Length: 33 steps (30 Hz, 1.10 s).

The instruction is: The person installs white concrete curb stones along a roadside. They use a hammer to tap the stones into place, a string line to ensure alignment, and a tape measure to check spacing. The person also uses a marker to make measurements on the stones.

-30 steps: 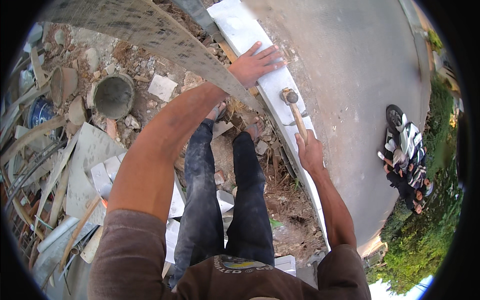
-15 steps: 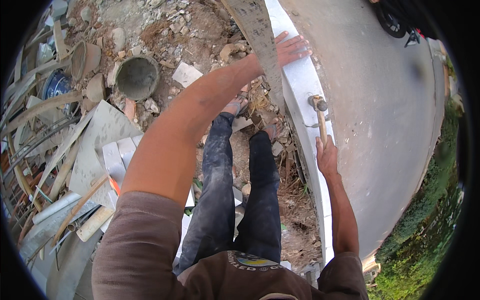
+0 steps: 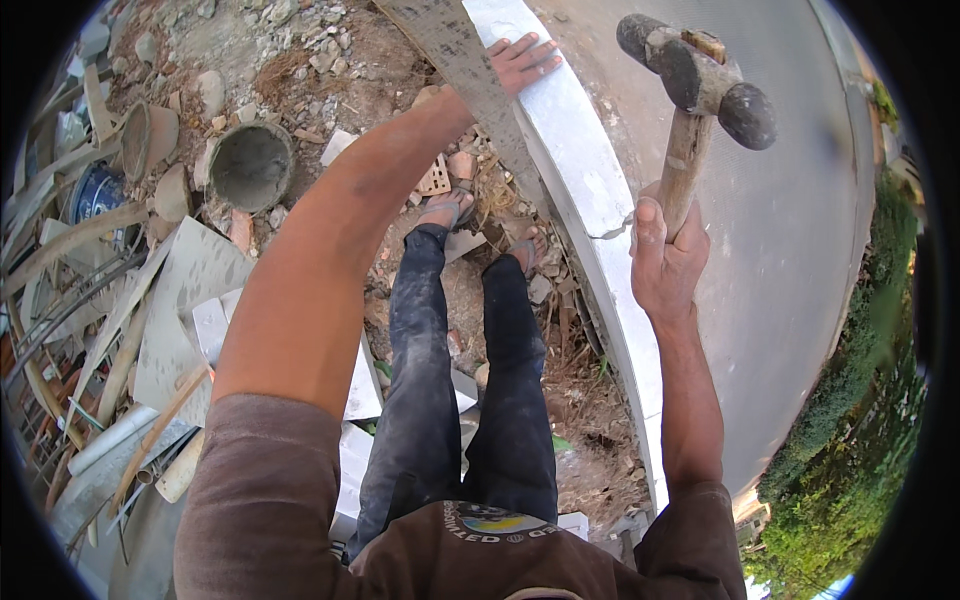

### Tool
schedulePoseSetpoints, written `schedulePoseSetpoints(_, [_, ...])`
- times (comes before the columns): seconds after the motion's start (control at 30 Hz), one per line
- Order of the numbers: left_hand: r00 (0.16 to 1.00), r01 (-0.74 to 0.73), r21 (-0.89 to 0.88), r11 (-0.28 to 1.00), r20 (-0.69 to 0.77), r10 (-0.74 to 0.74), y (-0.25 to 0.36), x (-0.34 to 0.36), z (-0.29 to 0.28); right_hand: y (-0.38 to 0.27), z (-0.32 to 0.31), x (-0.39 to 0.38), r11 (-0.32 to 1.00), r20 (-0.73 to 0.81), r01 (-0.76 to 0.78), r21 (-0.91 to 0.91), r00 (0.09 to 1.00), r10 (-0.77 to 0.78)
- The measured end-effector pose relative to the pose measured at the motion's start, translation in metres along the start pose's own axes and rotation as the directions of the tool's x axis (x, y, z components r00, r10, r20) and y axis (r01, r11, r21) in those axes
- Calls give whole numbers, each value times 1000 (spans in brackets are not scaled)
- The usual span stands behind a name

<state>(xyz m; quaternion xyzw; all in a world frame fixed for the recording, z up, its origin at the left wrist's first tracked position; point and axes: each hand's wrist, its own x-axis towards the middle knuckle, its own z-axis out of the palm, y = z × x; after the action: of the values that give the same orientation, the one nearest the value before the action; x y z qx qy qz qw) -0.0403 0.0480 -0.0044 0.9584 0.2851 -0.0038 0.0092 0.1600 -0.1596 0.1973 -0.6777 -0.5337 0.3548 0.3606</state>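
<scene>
Left hand (image 3: 522, 64) open, laid flat on the far part of the row of white blocks (image 3: 580, 150), fingers a little spread. Right hand (image 3: 672, 262) closed round the wooden handle of the hammer (image 3: 688, 150), thumb up along the shaft; head in the air above the road (image 3: 770, 230) side, clear of the blocks in this view. The row runs between the rubble (image 3: 585, 440) and the road, with a jagged dark line (image 3: 610, 228) across it near the right hand.

Handling, as a judgement — keep the left palm well apart from the striking spot, pressing just enough to steady the row. Short, light taps with the face square to the top; a tilted or heavy blow could chip an edge, most of all by that dark line. Grip firm but wrist loose, eyes on the spot rather than the hammer.

Hard to make out: the hammer head shows as several dark rounded lumps, true shape unclear. Its height over the row can't be judged. A grey plank (image 3: 455, 65) crosses in front of the left wrist and hides part of it. Right fingers mostly behind the handle. Far end of the row cut off by the upper edge; what it sits on mostly hidden. Can't tell if the dark line is a joint or a crack.
</scene>
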Motion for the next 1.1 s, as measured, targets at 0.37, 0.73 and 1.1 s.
schedulePoseSetpoints(0.37, [996,-2,-64,998,88,7,5,5,-11,90,-10,-72,831,182,-349,-433,869,460])
schedulePoseSetpoints(0.73, [995,-25,32,999,101,22,3,9,-14,114,-3,-91,843,123,-396,-365,877,465])
schedulePoseSetpoints(1.1, [995,103,-401,910,45,-93,13,-96,-68,48,-31,-287,588,28,-719,-370,624,781])
